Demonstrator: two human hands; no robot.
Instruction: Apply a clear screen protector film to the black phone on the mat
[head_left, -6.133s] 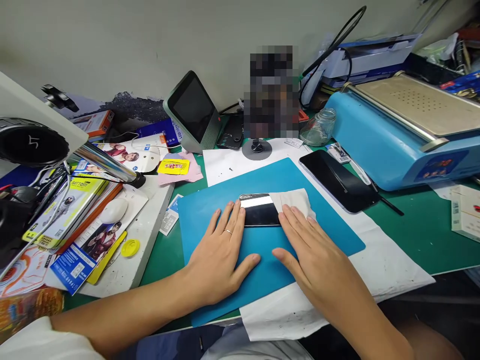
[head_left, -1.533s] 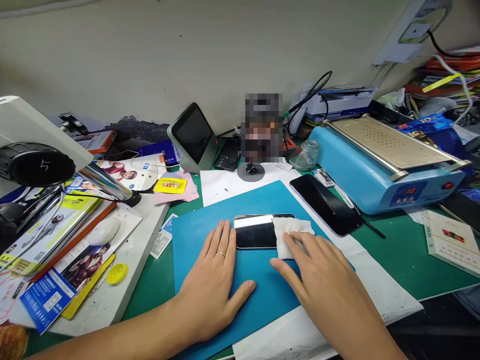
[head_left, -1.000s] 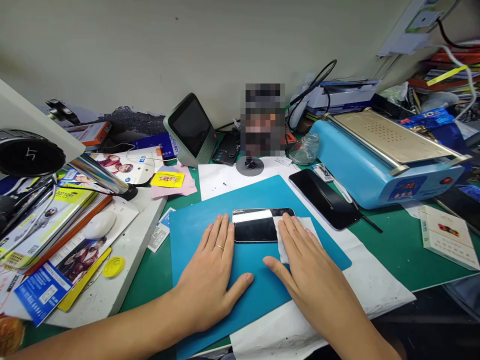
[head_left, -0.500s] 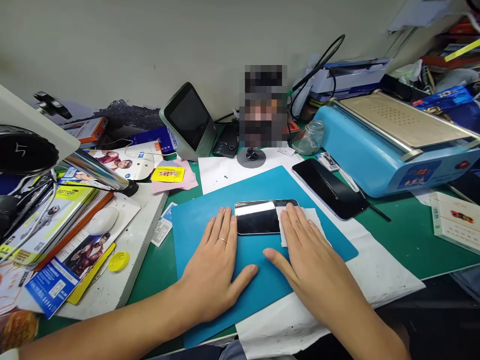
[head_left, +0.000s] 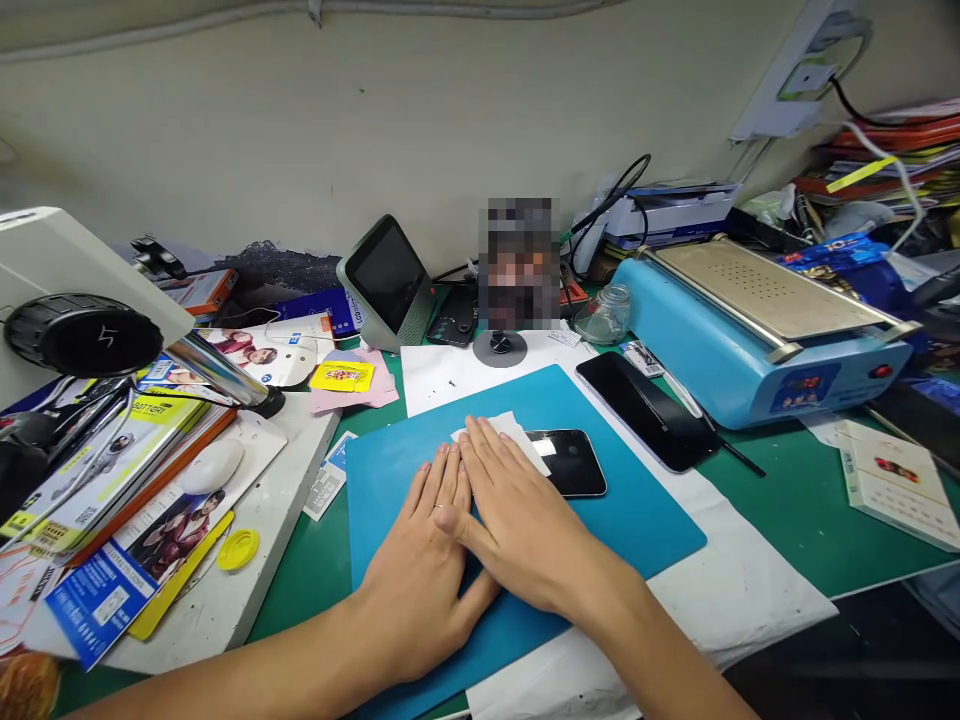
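Note:
A black phone (head_left: 568, 460) lies screen-up on a blue mat (head_left: 637, 520). My right hand (head_left: 517, 510) lies flat, fingers stretched out, pressing a white wipe (head_left: 517, 435) onto the phone's left end. My left hand (head_left: 424, 570) rests flat on the mat just left of the phone, a ring on one finger. My right thumb crosses over its fingers.
A second black phone (head_left: 645, 405) lies right of the mat, by a blue machine (head_left: 757, 330) with a metal plate. A small screen device (head_left: 386, 280), a glass jar (head_left: 604, 315) and a phone stand sit behind. Packages, a lamp and a white mouse (head_left: 214, 465) crowd the left.
My right hand has slid the wipe from the phone's right end across to its left end, and now overlaps my left hand. The left hand has stayed put.

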